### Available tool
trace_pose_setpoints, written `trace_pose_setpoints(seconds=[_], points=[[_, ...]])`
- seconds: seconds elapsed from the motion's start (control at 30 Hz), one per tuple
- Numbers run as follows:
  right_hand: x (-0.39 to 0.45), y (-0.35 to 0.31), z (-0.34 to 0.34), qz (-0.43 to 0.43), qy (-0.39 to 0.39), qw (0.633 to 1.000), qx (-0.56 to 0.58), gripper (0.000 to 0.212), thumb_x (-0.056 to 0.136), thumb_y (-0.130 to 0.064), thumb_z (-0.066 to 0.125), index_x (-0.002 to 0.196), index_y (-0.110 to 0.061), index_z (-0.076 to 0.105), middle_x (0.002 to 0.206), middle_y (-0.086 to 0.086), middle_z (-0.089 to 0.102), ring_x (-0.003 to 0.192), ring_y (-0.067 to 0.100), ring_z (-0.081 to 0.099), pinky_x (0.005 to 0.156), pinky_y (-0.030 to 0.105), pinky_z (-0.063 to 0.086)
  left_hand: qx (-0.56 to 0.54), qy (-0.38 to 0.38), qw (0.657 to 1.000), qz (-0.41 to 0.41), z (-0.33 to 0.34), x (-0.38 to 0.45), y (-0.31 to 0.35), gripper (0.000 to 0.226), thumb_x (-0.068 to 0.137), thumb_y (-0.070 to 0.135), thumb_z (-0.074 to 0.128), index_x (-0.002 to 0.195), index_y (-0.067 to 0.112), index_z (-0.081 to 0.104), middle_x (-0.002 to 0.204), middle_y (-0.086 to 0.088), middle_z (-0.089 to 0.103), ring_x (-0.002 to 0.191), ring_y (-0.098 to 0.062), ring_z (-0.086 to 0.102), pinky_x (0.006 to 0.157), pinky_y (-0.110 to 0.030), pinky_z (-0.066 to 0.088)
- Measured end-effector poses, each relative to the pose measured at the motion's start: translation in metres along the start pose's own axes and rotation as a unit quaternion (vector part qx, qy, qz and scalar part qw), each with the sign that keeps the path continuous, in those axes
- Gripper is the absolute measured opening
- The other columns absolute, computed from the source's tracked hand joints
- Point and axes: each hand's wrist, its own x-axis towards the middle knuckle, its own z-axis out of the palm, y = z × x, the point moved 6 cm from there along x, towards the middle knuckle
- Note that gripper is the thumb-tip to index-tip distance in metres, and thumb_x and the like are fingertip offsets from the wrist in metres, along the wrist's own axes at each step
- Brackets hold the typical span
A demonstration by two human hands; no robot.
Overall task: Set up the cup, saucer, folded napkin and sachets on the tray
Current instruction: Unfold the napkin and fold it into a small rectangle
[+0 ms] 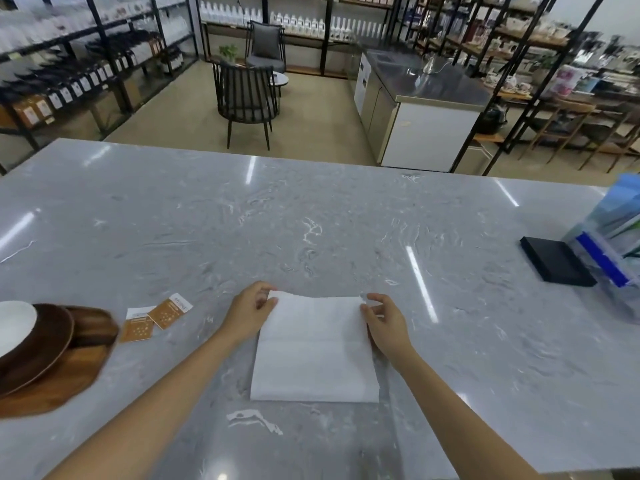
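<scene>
A white paper napkin [314, 348] lies flat on the grey marbled countertop [311, 230], directly in front of the person and roughly centred between the two forearms. It is a near-square sheet, slightly longer along the axis running away from the person, with its near edge parallel to the counter's near side and faint fold creases crossing it. The left hand [248, 311] pinches the far-left corner between thumb and fingertips, and that corner is lifted a little off the stone. The right hand [382, 322] is at the far-right corner, fingers curled with thumb and forefinger closing on the edge; the corner appears to be gripped, though blur there makes the contact hard to confirm. To the left, well apart from the napkin, two orange-and-white sachets [156, 317] rest flat on the counter, just touching or overlapping at one corner, their long axes angled toward the far right. Beyond them at the left edge sits a wooden tray [59, 382] carrying a dark wooden saucer [45, 337] with a white cup [14, 323] on it, only partly in view. At the far right stand a black box [556, 261] and a clear holder with blue packets [609, 247].
</scene>
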Motion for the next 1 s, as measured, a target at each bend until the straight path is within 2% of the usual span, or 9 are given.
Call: trace_pose_setpoints(seconds=[0.17, 0.23, 0.3, 0.37, 0.47, 0.63, 0.77, 0.83, 1.0], points=[[-0.005, -0.001, 0.001, 0.011, -0.030, 0.999, 0.011, 0.035, 0.098, -0.027, 0.066, 0.132, -0.024, 0.058, 0.096, 0.006, 0.073, 0.088, 0.019, 0.072, 0.079, 0.036, 0.060, -0.037, -0.011, 0.999, -0.015, 0.000, 0.004, -0.003, 0.024, 0.095, 0.005, 0.066, 0.119, -0.001, 0.065, 0.105, -0.021, 0.075, 0.101, -0.034, 0.072, 0.085, -0.037, 0.057], [-0.008, -0.009, -0.003, 0.026, -0.046, 0.997, 0.059, 0.032, 0.097, -0.027, 0.068, 0.128, -0.023, 0.060, 0.092, 0.008, 0.075, 0.083, 0.017, 0.074, 0.073, 0.031, 0.061, -0.067, -0.009, 0.998, 0.008, -0.003, 0.004, 0.007, 0.020, 0.095, 0.003, 0.067, 0.114, 0.001, 0.069, 0.098, -0.015, 0.077, 0.100, -0.033, 0.074, 0.077, -0.025, 0.059], [-0.008, -0.026, -0.012, 0.010, -0.064, 0.994, 0.090, 0.021, 0.097, -0.023, 0.068, 0.119, -0.020, 0.068, 0.085, 0.006, 0.076, 0.078, 0.014, 0.074, 0.068, 0.026, 0.058, -0.100, -0.009, 0.994, 0.037, -0.010, 0.002, 0.024, 0.017, 0.094, 0.004, 0.069, 0.107, 0.014, 0.073, 0.091, -0.002, 0.079, 0.098, -0.029, 0.075, 0.076, -0.018, 0.058], [-0.007, -0.051, -0.025, -0.022, -0.081, 0.992, 0.096, 0.012, 0.097, -0.021, 0.069, 0.106, -0.021, 0.076, 0.081, 0.003, 0.076, 0.079, 0.013, 0.071, 0.069, 0.026, 0.057, -0.121, -0.012, 0.990, 0.069, -0.022, -0.001, 0.048, 0.023, 0.093, 0.007, 0.071, 0.103, 0.028, 0.073, 0.088, 0.005, 0.080, 0.097, -0.023, 0.076, 0.081, -0.020, 0.059], [-0.011, -0.100, -0.053, -0.072, -0.094, 0.986, 0.117, 0.007, 0.093, -0.027, 0.072, 0.092, -0.022, 0.078, 0.085, -0.002, 0.078, 0.081, 0.009, 0.072, 0.071, 0.025, 0.055, -0.149, -0.006, 0.980, 0.132, -0.048, -0.006, 0.097, 0.024, 0.091, 0.009, 0.073, 0.104, 0.028, 0.076, 0.094, 0.003, 0.081, 0.092, -0.018, 0.077, 0.084, -0.027, 0.061], [-0.039, -0.193, -0.105, -0.199, -0.058, 0.968, 0.144, 0.018, 0.087, -0.038, 0.072, 0.090, -0.021, 0.077, 0.085, -0.003, 0.075, 0.075, 0.012, 0.065, 0.064, 0.024, 0.052, -0.177, 0.027, 0.952, 0.247, -0.096, -0.028, 0.188, 0.021, 0.085, 0.014, 0.077, 0.104, 0.023, 0.077, 0.096, 0.005, 0.081, 0.088, -0.013, 0.076, 0.083, -0.026, 0.061], [-0.070, -0.248, -0.139, -0.298, -0.022, 0.942, 0.153, 0.009, 0.096, -0.022, 0.068, 0.095, -0.020, 0.076, 0.086, -0.003, 0.075, 0.073, 0.013, 0.064, 0.060, 0.024, 0.053, -0.224, 0.025, 0.920, 0.321, -0.125, -0.053, 0.243, 0.016, 0.086, 0.018, 0.079, 0.098, 0.028, 0.079, 0.092, 0.007, 0.081, 0.083, -0.009, 0.076, 0.075, -0.024, 0.062], [-0.084, -0.268, -0.153, -0.334, -0.004, 0.929, 0.160, 0.013, 0.099, -0.013, 0.064, 0.100, -0.019, 0.076, 0.084, -0.006, 0.075, 0.069, 0.012, 0.062, 0.057, 0.024, 0.052, -0.230, 0.027, 0.907, 0.352, -0.137, -0.063, 0.264, 0.015, 0.084, 0.022, 0.078, 0.096, 0.030, 0.079, 0.089, 0.007, 0.081, 0.080, -0.006, 0.075, 0.073, -0.024, 0.062], [-0.111, -0.301, -0.173, -0.405, 0.010, 0.897, 0.177, 0.020, 0.100, -0.017, 0.062, 0.094, -0.030, 0.077, 0.080, -0.010, 0.073, 0.065, 0.008, 0.061, 0.053, 0.020, 0.051, -0.254, 0.039, 0.882, 0.396, -0.157, -0.084, 0.296, 0.018, 0.076, 0.036, 0.085, 0.091, 0.029, 0.080, 0.084, 0.010, 0.080, 0.073, -0.002, 0.074, 0.066, -0.021, 0.060]])
